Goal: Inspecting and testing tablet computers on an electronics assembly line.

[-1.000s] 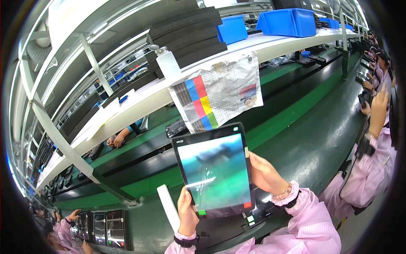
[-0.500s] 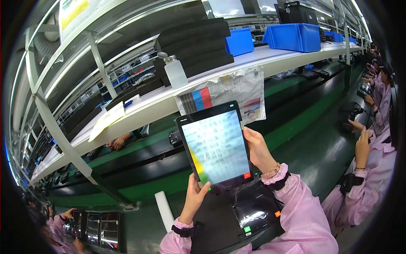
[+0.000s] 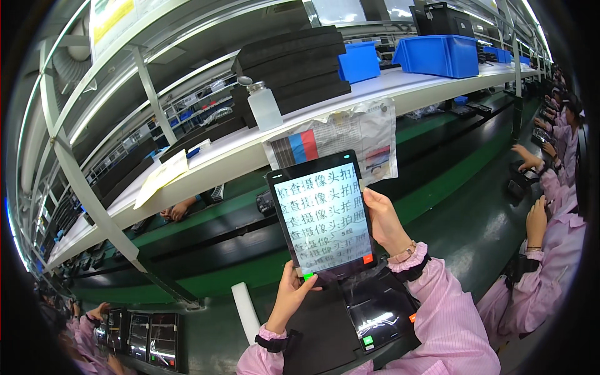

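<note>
Gripping one tablet (image 3: 323, 214) with their fingers (image 3: 376, 201), left hand (image 3: 290, 296) and right hand (image 3: 390, 227) flank one lit screen (image 3: 322, 219).

Just below the bare right hand (image 3: 386, 224), a thin gold-toned bracelet (image 3: 405, 252) circles the wrist, followed by a gathered, ruffled pink cuff (image 3: 400, 265), a black band (image 3: 415, 270) strapped over the fabric, and a loose pale pink sleeve (image 3: 447, 309) with fine stripes. Below the bare left hand (image 3: 289, 301), a similar ruffled cuff (image 3: 272, 330) meets a black strap (image 3: 270, 343) with a short dark piece jutting toward the right arm, and then another pale pink sleeve (image 3: 259, 360).
</note>
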A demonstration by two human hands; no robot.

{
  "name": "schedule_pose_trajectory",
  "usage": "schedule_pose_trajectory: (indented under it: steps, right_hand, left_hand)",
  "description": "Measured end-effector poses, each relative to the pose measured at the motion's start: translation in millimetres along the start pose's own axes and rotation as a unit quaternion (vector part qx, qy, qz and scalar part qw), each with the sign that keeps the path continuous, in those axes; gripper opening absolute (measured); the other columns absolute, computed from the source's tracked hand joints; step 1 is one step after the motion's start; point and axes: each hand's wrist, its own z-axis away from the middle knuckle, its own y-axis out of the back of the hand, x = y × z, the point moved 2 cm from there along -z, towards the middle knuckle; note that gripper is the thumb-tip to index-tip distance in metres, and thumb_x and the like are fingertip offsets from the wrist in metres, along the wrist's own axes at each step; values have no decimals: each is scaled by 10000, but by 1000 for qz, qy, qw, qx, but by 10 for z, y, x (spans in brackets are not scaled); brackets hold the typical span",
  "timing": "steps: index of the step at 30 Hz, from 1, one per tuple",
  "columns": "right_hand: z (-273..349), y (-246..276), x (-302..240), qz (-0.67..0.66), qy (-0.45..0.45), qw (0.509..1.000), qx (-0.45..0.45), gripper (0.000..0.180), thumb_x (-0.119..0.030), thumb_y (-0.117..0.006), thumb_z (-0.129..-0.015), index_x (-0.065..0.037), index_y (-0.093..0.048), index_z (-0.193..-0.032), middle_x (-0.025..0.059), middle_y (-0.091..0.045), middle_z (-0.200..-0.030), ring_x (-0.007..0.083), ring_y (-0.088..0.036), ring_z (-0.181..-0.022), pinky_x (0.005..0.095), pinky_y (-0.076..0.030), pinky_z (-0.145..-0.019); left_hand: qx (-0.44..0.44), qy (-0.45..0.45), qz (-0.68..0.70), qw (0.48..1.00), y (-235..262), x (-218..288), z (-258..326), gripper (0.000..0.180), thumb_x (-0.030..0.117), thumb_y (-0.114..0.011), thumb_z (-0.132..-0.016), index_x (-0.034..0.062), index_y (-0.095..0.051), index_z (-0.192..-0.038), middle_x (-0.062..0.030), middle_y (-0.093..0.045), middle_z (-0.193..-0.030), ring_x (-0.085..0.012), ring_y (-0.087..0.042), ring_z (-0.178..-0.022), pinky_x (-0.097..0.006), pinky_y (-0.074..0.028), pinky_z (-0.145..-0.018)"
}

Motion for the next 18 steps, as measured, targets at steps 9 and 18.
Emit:
schedule_pose_trajectory:
  steps: [9, 18]
  right_hand:
    - [234, -48, -60, 28, 0, 999, 22, 301, -232, -485, -943, 11, -556, -1106, 32, -619, -1018, 99, -574, -906, 247, -443, -824]
    - [639, -232, -172, 51, 0, 997, 62, 288, -233, -458, -959, 13, -555, -1072, 38, -618, -978, 89, -579, -861, 227, -454, -781]
  left_hand:
    - [60, -56, -9, 997, -98, 269, -47, 339, 60, -551, -900, -6, -407, -1199, -80, -582, -1055, -102, -556, -940, -234, -451, -792]
    - [120, -106, -6, 987, -248, 527, -128, 203, 136, -541, -922, 0, -519, -1071, -23, -580, -1011, -49, -507, -912, -201, -407, -786]
